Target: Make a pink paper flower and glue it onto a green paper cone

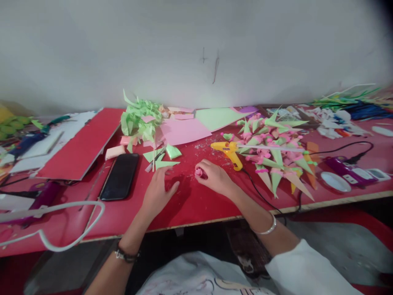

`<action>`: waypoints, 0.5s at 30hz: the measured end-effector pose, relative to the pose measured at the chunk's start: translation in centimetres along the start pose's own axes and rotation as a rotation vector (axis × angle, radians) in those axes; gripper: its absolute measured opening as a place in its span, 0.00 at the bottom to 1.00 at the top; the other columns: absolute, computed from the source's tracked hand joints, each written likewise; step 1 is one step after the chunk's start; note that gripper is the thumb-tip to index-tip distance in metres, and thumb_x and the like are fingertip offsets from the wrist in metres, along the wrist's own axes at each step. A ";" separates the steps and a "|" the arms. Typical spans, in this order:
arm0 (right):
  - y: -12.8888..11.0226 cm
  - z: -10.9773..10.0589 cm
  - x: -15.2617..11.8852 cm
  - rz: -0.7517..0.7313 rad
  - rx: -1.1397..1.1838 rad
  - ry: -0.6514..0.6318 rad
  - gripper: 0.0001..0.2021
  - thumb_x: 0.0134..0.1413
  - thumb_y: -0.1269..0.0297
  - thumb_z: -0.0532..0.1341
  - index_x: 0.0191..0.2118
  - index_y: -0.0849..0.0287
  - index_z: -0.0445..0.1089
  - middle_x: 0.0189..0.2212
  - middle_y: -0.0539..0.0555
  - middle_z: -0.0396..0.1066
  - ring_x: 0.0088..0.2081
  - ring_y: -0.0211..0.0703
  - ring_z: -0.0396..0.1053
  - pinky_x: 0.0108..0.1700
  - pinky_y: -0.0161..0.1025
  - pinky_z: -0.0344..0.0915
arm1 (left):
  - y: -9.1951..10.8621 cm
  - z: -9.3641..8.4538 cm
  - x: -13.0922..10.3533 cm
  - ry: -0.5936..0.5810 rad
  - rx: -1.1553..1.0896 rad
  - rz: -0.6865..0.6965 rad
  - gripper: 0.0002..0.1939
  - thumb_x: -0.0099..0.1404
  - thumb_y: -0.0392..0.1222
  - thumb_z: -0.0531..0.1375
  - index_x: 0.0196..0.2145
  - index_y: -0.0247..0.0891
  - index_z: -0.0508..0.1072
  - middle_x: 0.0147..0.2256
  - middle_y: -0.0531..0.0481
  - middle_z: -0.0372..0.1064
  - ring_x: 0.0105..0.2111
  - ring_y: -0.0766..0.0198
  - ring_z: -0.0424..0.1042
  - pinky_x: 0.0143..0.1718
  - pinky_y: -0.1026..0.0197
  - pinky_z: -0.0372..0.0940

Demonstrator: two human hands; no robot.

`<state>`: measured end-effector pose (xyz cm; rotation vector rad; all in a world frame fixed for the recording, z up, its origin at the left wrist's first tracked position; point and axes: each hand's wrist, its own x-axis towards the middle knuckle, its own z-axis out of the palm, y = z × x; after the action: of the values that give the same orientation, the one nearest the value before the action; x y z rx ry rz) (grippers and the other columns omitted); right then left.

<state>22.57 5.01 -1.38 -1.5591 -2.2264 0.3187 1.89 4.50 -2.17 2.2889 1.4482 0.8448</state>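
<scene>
Between the fingertips of my right hand [213, 176] is a small rolled piece of pink paper [201, 172], held just above the red table [190, 205]. My left hand [160, 189] is empty, its thumb spread away from the fingers. Beyond its fingertips lie light green paper pieces [167, 164], a cutter knife [153, 160] and a small bright green packet [173, 151]. A yellow glue gun [227, 152] rests to the right of my right hand, its nozzle pointing left. Behind it spreads a heap of pink and green paper flowers [273, 151].
Left of my left hand lies a black phone [119, 177]. A red board [82, 143] and crumpled green paper [143, 119] sit farther back. Pink sheets [181, 131] lie near the wall. Purple power strips [350, 170] and a white dish [335, 181] stand at right, with black cables [260, 192] trailing.
</scene>
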 end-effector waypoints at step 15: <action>0.4 -3.0 -3.1 0.100 0.047 0.049 0.14 0.49 0.58 0.56 0.42 0.57 0.64 0.37 0.54 0.68 0.36 0.43 0.68 0.34 0.37 0.62 | -3.8 -1.9 4.9 -0.165 0.397 0.112 0.14 0.54 0.44 0.59 0.39 0.39 0.69 0.41 0.42 0.67 0.44 0.51 0.62 0.46 0.48 0.53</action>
<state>25.18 2.10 0.52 -1.6388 -2.0937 0.3551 -0.48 10.42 -1.15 2.6739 1.5343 0.4071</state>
